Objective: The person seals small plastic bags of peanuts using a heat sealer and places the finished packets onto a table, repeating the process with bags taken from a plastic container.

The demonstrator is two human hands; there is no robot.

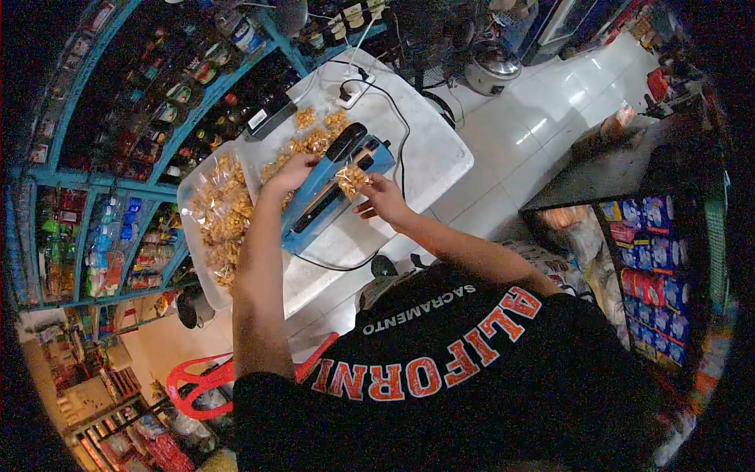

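A blue sealing machine (317,206) with a black-ended lever lies slanted on the white table (436,149). My right hand (385,201) pinches the edge of a small clear bag of orange-brown snacks (351,181), held over the machine. On the machine's left side is my left hand (289,175), against or close to its lever; its fingertips are partly hidden, so its grip is unclear. Similar filled bags (313,141) lie behind the machine. A clear plastic tub (191,228) to the left holds several more bags.
A power strip (351,90) with black cords sits at the table's back. Beside it is a dark box (270,115). Blue shelves (165,189) of bottles stand left, a red plastic chair (206,405) lower left, a metal pot (493,69) on the floor behind, and a rack of packets (649,271) right.
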